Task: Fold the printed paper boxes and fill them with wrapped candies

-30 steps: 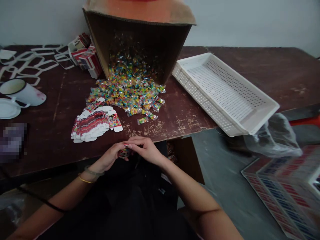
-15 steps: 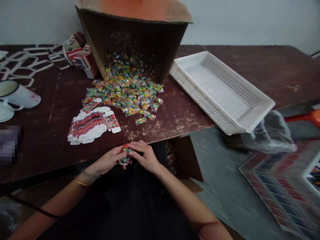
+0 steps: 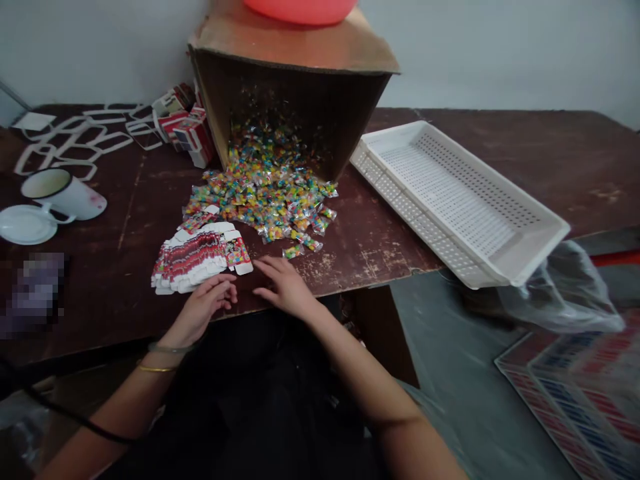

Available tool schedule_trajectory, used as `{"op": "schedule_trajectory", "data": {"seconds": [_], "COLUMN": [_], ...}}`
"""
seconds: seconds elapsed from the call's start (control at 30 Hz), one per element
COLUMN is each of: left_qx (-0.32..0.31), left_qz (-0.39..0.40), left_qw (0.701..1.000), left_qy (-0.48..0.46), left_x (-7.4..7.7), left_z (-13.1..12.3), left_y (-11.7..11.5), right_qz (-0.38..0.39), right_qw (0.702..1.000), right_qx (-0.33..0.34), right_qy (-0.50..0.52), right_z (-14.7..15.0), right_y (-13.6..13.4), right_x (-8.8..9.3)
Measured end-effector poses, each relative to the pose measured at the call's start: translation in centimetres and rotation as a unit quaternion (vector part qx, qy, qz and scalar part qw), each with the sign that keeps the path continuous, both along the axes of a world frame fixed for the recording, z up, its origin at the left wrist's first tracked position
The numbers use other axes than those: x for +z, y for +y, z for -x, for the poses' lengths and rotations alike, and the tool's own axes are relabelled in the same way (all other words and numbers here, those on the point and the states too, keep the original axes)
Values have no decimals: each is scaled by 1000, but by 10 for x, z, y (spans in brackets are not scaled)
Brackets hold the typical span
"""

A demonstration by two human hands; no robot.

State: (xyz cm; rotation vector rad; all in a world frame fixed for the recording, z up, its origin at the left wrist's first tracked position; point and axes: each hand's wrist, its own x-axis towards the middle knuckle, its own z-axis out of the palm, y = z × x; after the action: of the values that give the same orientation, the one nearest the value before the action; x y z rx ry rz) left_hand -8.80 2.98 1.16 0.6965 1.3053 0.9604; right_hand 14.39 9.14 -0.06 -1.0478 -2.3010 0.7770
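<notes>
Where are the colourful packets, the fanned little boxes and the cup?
Colourful packets [image 3: 270,193], head view: middle of the heap.
Fanned little boxes [image 3: 194,259], head view: middle of the row.
Cup [image 3: 77,199], head view: its white side.

Gold bangle [image 3: 157,369], black clothing [image 3: 250,407]

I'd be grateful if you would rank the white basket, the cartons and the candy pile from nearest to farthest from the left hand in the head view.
1. Cartons: fanned out just beyond the left hand.
2. Candy pile: past the cartons, at the box's mouth.
3. White basket: well off to the right.
</notes>
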Motion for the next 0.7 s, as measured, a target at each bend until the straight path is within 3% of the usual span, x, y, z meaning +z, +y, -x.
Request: {"op": "schedule_trajectory", "data": {"seconds": [0.07, 0.13, 0.2, 0.3, 0.37, 0.47, 0.6, 0.7], "left_qx": [5, 2, -12, -30, -24, -39, -43, -110], "left_qz": [16, 35, 53, 71, 67, 54, 13, -29], "left_qw": [1000, 999, 995, 985, 988, 992, 997, 993], "left_qy": [-5, -25, -87, -156, -140, -105, -58, 0], "left_x": [1, 3, 4, -2, -7, -10, -5, -1], "left_z": [8, 13, 14, 7, -2, -17, -19, -13], "left_y": [-4, -6, -6, -4, -4, -7, -8, -6], "right_qz": [-30, -48, -76, -104, -85, -46, 2, 0], "right_qw": [998, 997, 996, 986, 990, 995, 991, 987], "right_qx": [29, 23, 38, 120, 85, -26, -16, -41], "right_qy": [-36, -55, -35, 39, 78, 89, 136, 153], "right_z": [44, 64, 63, 48, 41, 41, 41, 38], "right_y": [23, 28, 12, -28, -45, -43, -27, -20], "right_x": [-14, -21, -21, -13, -5, 4, 9, 14]}}
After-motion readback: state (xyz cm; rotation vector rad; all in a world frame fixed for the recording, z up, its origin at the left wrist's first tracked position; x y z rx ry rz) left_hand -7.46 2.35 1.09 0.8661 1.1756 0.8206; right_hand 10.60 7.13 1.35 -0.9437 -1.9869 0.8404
